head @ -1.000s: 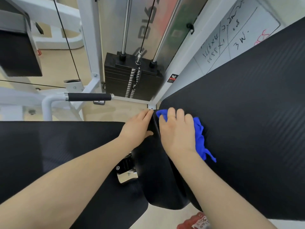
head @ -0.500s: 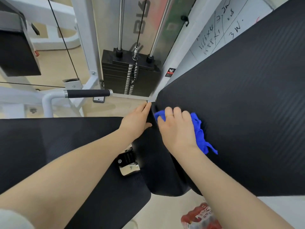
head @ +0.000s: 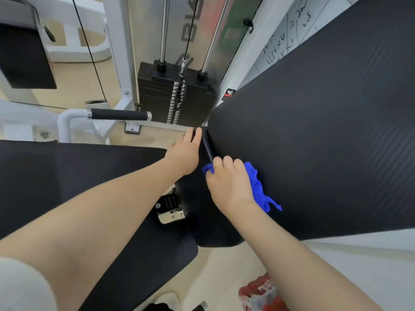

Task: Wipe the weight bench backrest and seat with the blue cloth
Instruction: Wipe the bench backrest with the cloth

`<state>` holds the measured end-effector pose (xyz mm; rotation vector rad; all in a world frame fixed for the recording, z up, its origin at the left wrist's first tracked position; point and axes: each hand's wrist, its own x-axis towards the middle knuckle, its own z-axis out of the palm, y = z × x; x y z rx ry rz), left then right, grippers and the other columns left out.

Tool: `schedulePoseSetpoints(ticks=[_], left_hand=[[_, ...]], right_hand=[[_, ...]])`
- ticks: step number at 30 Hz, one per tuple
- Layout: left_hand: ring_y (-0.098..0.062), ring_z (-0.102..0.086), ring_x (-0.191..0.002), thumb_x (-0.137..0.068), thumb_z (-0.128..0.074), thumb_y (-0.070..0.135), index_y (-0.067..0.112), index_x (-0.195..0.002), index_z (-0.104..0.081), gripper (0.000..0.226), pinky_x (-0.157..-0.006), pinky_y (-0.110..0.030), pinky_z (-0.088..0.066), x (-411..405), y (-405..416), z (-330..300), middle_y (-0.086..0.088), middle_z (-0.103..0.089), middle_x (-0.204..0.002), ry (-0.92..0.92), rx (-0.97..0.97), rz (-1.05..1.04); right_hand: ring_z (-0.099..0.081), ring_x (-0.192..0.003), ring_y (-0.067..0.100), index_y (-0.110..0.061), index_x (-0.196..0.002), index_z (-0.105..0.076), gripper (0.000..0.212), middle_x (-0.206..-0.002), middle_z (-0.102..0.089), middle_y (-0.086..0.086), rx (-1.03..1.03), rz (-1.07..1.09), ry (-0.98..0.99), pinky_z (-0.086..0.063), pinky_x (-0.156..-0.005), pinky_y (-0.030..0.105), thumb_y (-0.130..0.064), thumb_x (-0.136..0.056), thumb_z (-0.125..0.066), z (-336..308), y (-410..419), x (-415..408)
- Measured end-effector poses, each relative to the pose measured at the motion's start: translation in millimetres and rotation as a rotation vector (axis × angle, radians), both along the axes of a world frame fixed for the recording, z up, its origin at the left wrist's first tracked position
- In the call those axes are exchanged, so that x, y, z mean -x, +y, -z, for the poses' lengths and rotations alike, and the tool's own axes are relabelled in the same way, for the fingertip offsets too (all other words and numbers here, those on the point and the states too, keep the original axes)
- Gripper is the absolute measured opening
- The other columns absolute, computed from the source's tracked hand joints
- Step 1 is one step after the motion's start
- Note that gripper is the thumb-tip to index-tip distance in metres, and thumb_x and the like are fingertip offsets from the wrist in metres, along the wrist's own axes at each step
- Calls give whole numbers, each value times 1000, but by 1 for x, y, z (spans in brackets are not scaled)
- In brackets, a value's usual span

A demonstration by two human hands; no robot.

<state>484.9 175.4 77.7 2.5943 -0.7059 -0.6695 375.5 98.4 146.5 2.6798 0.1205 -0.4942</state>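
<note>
The right hand [head: 229, 185] presses the blue cloth [head: 258, 185] flat against the black backrest [head: 325, 131] near its lower left edge; its fingers [head: 226, 162] are bent over the bunched cloth, with loose folds spilling out to the right of the wrist. The left hand [head: 184, 153] rests along the narrow end of the backrest, fingers nearly straight and together, holding nothing. The black seat [head: 67, 180] lies to the left, under the left forearm, and a chrome hinge bracket [head: 170, 209] shows between seat and backrest. Behind stand a black weight stack [head: 175, 97] and a padded handle [head: 119, 114]. A red and white package [head: 262, 292] lies on the floor.
</note>
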Motion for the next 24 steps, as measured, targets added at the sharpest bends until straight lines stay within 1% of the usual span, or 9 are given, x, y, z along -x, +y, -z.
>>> schedulePoseSetpoints(ticks=[3,5,7,10,12,14,17,21,24], left_hand=[[-23,-8,-146,-87,-41,-3,17,-149,0,77,-117,-40,-22,24,5,3,-1,3,-159,-109,70,64],[-22,-8,-147,-87,-40,-4,15,-149,-6,73,-119,-39,-19,37,8,7,-1,-2,-159,-166,141,92],[-22,-13,-146,-89,-39,-3,12,-148,-15,65,-119,-36,-18,50,9,6,-4,-11,-158,-159,226,62],[-24,-18,-144,-90,-40,1,8,-147,-19,61,-118,-35,-19,67,5,3,-8,-16,-157,-120,236,90],[-25,-21,-143,-90,-42,5,7,-148,-12,66,-116,-37,-25,78,2,4,-9,-5,-159,-51,151,114],[-24,-31,-138,-89,-43,5,7,-148,-2,72,-112,-37,-30,81,2,4,-9,6,-158,-14,77,151],[-21,-35,-133,-87,-43,5,10,-149,3,78,-112,-38,-28,79,7,0,-4,14,-158,-28,17,192],[-20,-50,-89,-87,-40,5,16,-149,6,78,-68,-30,-43,79,6,-10,4,19,-157,-65,-131,181],[-16,-46,-64,-88,-41,5,18,-149,5,77,-57,-28,-40,77,2,-16,7,19,-157,-55,-179,176]], right_hand=[[-49,-80,24,-19,-82,-63,8,-90,-54,4,103,44,-294,-31,-65,33,-16,-76,-59,-30,-18,-15],[-46,-84,26,-19,-87,-60,12,-96,-52,5,96,134,-413,-28,-68,34,-13,-79,-55,-48,-35,-30],[-38,-88,26,-17,-96,-56,19,-105,-48,7,40,203,-382,-26,-71,36,-8,-84,-44,-51,-40,-32],[-44,-77,24,-18,-79,-59,11,-88,-53,3,54,82,-316,-28,-64,34,-12,-77,-50,-33,-22,-6],[-48,-77,22,-20,-77,-66,17,-84,-54,0,50,-76,-198,-31,-64,32,-16,-77,-50,-21,-13,18],[-45,-91,24,-19,-96,-65,25,-97,-50,2,3,-102,-46,-25,-71,33,-16,-87,-42,-25,-19,25],[-40,-87,26,-22,-98,-64,24,-95,-44,4,85,-22,-192,-23,-70,34,-15,-87,-44,-51,-40,3],[-29,-68,22,-21,-69,-61,9,-75,-36,3,184,43,-389,-23,-62,33,-13,-74,-59,-58,-43,2],[-38,-73,23,-18,-81,-62,13,-83,-45,3,115,-133,-104,-24,-63,35,-12,-82,-51,-30,-23,40]])
